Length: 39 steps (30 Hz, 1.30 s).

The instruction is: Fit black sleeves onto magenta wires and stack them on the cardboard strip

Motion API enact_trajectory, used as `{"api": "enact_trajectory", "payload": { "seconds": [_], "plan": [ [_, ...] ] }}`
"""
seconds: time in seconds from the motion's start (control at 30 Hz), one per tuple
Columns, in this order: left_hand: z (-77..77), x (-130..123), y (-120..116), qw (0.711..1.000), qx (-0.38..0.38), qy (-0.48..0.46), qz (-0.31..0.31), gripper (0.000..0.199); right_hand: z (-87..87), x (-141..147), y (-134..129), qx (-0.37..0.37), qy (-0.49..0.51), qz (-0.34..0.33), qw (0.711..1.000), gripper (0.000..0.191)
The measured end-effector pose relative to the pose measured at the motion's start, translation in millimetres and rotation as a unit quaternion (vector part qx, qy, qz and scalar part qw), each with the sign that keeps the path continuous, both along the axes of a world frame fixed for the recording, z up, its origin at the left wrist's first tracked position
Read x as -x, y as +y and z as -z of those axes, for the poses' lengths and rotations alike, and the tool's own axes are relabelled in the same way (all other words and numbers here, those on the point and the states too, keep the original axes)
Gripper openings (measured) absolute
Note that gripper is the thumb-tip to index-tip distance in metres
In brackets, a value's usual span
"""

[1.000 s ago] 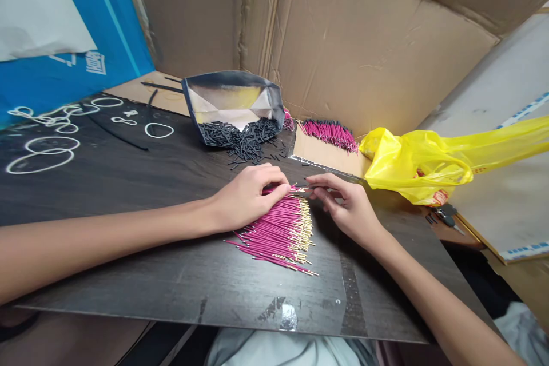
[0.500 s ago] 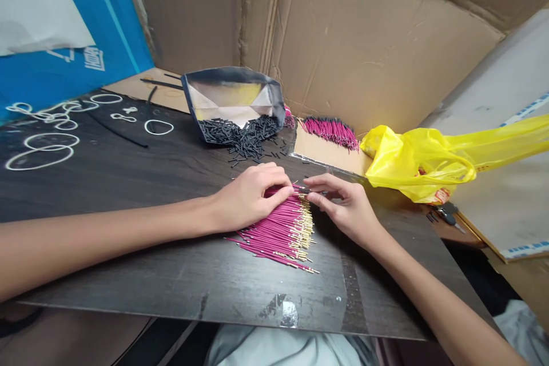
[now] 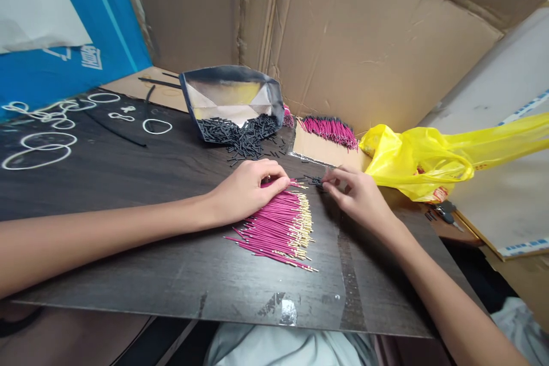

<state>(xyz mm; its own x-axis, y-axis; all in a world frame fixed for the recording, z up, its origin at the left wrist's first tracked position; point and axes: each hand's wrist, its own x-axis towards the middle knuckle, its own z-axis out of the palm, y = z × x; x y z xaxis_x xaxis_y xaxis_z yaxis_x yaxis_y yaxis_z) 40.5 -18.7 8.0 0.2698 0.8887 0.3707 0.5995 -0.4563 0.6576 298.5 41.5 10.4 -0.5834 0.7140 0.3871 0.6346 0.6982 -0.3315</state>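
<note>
Head view: magenta wires (image 3: 278, 220) partly under left hand (image 3: 249, 191).

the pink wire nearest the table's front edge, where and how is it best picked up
Probably with a fingertip pinch on the pink wire near its gold tip, coming from the near right. That end juts past its neighbours over the tabletop; further left it lies close among other wires, with the left hand across their far side.
</note>
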Motion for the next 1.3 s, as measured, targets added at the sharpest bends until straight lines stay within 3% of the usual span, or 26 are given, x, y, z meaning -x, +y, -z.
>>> {"api": "enact_trajectory", "payload": {
  "seconds": [0.13,0.33,0.6,0.67,0.77,0.9,1.1,1.3],
  "plan": [
    [0.2,-0.3,1.5,1.000,0.021,-0.013,-0.010,0.025,4.6,3.3,-1.2,-0.010,-0.078,0.024,0.997,0.003],
    [-2.5,-0.1,0.7,0.999,0.039,-0.021,-0.012,0.026,5.5,3.5,1.9,-0.010,-0.111,0.051,0.992,0.004],
    [-0.3,-0.3,2.3,0.999,0.030,-0.013,-0.001,0.026,18.2,10.1,1.0,-0.117,-0.226,0.047,0.966,0.010],
    [0.1,-0.2,2.7,0.999,0.031,-0.010,0.000,0.027,18.4,10.7,-0.4,-0.100,-0.195,0.032,0.975,0.010],
    [1.1,0.9,2.7,0.999,0.036,-0.015,0.004,0.028,13.2,12.9,-6.7,-0.038,-0.060,-0.029,0.997,0.009],
    [3.5,2.9,2.3,0.999,0.036,-0.020,0.024,0.031,4.6,19.9,-19.7,0.024,0.071,-0.083,0.994,0.010],
    [4.1,2.7,1.9,0.998,0.042,-0.023,0.029,0.031,6.1,24.6,-24.1,0.034,0.082,-0.079,0.993,0.009],
    [2.4,1.9,0.6,0.998,0.049,-0.023,0.042,0.033,6.1,22.9,-25.1,-0.019,0.079,-0.073,0.994,0.007]
  ]
}}
